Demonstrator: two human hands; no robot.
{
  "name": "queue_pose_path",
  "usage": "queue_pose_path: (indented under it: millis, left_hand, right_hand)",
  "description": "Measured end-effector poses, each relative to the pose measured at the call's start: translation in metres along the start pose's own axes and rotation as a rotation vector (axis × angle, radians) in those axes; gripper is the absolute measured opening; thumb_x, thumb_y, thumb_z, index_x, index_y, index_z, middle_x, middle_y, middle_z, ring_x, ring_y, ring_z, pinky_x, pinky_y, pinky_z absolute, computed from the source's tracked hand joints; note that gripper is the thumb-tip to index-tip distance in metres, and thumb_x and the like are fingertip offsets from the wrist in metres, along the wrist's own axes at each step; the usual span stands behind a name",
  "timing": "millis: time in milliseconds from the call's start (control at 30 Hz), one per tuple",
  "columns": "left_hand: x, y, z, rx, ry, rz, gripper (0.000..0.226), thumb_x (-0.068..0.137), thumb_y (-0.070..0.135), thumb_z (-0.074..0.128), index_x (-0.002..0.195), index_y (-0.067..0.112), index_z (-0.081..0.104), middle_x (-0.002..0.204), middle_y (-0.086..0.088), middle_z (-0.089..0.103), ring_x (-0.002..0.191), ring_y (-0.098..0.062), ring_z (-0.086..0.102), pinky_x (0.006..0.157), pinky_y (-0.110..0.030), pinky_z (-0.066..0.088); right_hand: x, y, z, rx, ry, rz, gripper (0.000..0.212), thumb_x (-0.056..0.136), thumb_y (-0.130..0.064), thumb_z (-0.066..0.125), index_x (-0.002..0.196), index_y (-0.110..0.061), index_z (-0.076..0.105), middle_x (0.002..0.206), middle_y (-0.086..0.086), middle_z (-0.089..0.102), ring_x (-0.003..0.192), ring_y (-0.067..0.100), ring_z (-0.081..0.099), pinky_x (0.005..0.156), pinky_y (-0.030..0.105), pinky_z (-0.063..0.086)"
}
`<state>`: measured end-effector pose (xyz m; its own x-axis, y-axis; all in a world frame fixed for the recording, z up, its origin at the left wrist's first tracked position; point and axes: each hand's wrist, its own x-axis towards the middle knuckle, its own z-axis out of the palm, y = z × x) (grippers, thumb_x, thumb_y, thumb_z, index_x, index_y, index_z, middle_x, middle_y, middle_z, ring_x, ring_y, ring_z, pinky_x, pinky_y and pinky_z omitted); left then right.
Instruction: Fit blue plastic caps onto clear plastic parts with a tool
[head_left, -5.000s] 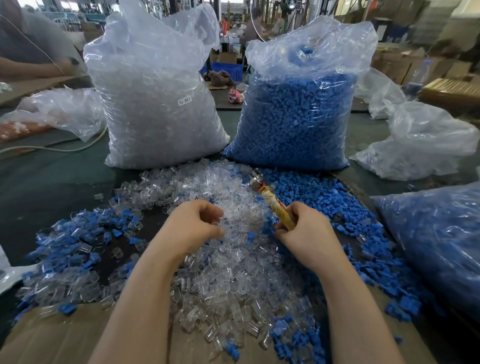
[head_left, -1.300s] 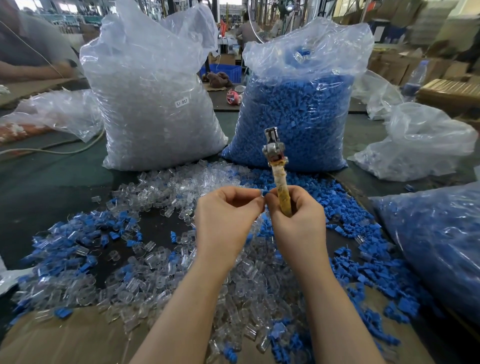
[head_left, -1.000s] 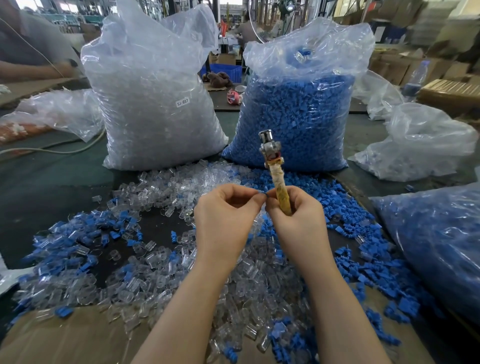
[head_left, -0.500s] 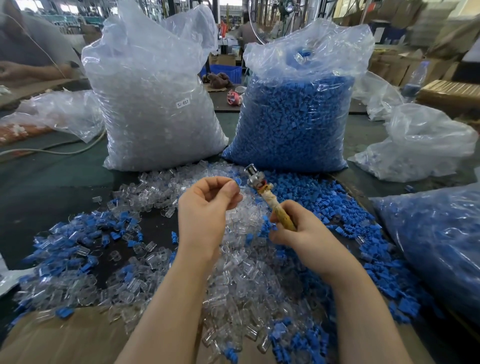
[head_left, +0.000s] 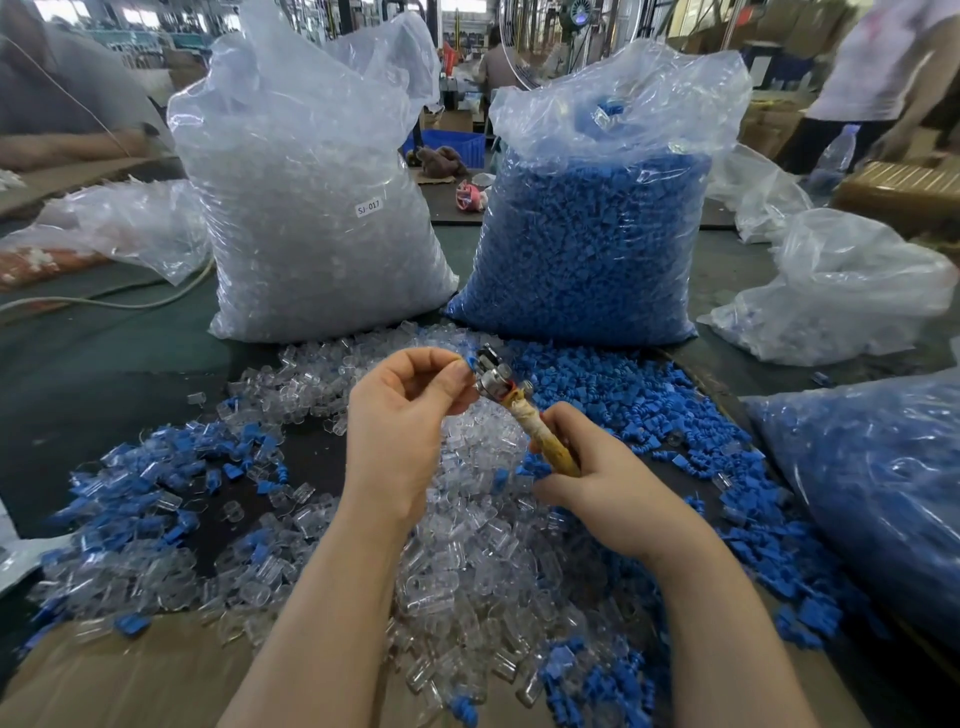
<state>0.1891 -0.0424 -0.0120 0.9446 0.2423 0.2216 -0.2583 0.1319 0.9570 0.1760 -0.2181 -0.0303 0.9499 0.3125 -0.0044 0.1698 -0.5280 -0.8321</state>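
Observation:
My right hand (head_left: 597, 483) grips the yellowish taped handle of a tool (head_left: 524, 415) whose metal head (head_left: 491, 371) tilts up and left. My left hand (head_left: 402, 415) is raised beside that head and pinches a small part with a blue cap (head_left: 471, 362) against it. Under both hands lies a heap of loose clear plastic parts (head_left: 467, 561). Loose blue caps (head_left: 634, 400) spread to the right, and assembled clear-and-blue pieces (head_left: 156, 483) lie at the left.
Two tall plastic bags stand behind the heaps: clear parts (head_left: 311, 208) on the left, blue caps (head_left: 587, 234) on the right. Another bag of blue pieces (head_left: 872, 493) lies at the right edge. Cardboard (head_left: 104, 675) covers the near table. Other people stand behind.
My left hand has moved right and up to the tool's metal head with the small part. The tool, upright a second ago, has tilted down and left.

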Motion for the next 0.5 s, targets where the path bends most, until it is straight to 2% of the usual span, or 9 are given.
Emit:
queue_pose_path:
  millis: [133, 300, 333, 400, 500]
  left_hand:
    - [0.0006, 0.0004, -0.0028, 0.005, -0.019, 0.007, 0.004, 0.089, -0.001, 0.066, 0.089, 0.003, 0.068, 0.074, -0.002, 0.070, 0.063, -0.005, 0.065, 0.065, -0.016, 0.054]
    - [0.0003, 0.0002, -0.0025, 0.005, -0.026, 0.001, 0.007, 0.089, 0.000, 0.066, 0.087, 0.006, 0.068, 0.076, -0.004, 0.071, 0.065, -0.007, 0.066, 0.066, -0.018, 0.055]
    - [0.0002, 0.0001, -0.0024, 0.003, -0.027, 0.002, 0.007, 0.089, 0.000, 0.066, 0.087, 0.006, 0.068, 0.076, -0.004, 0.071, 0.065, -0.007, 0.066, 0.066, -0.018, 0.055]
    - [-0.0003, 0.0002, -0.0013, 0.001, -0.029, 0.004, 0.008, 0.089, -0.001, 0.065, 0.087, 0.006, 0.068, 0.075, -0.004, 0.070, 0.065, -0.008, 0.065, 0.066, -0.018, 0.055]
    - [-0.0013, 0.0000, 0.0009, -0.004, -0.015, 0.002, 0.012, 0.089, -0.002, 0.064, 0.085, 0.008, 0.068, 0.072, -0.001, 0.070, 0.064, -0.008, 0.064, 0.066, -0.018, 0.055]
  right_hand:
    - [0.0002, -0.0027, 0.0010, -0.022, 0.002, -0.017, 0.026, 0.085, -0.009, 0.062, 0.093, -0.025, 0.044, 0.075, -0.003, 0.044, 0.050, 0.003, 0.037, 0.046, 0.014, 0.032]
    - [0.0006, -0.0048, 0.0011, -0.059, -0.019, 0.000, 0.025, 0.086, -0.009, 0.060, 0.098, -0.022, 0.042, 0.085, 0.010, 0.049, 0.059, 0.011, 0.038, 0.054, 0.026, 0.033]
    - [0.0009, -0.0046, 0.0012, -0.062, -0.018, -0.005, 0.026, 0.086, -0.009, 0.060, 0.097, -0.024, 0.042, 0.084, 0.008, 0.050, 0.057, 0.010, 0.038, 0.052, 0.023, 0.033]
    - [0.0007, -0.0043, 0.0017, -0.061, -0.003, -0.017, 0.028, 0.085, -0.008, 0.059, 0.091, -0.030, 0.042, 0.072, -0.008, 0.047, 0.051, 0.004, 0.037, 0.047, 0.016, 0.032]
    - [0.0001, -0.0039, 0.0032, -0.066, 0.037, -0.026, 0.032, 0.082, -0.005, 0.057, 0.082, -0.033, 0.042, 0.063, -0.015, 0.046, 0.049, 0.004, 0.037, 0.046, 0.015, 0.033]
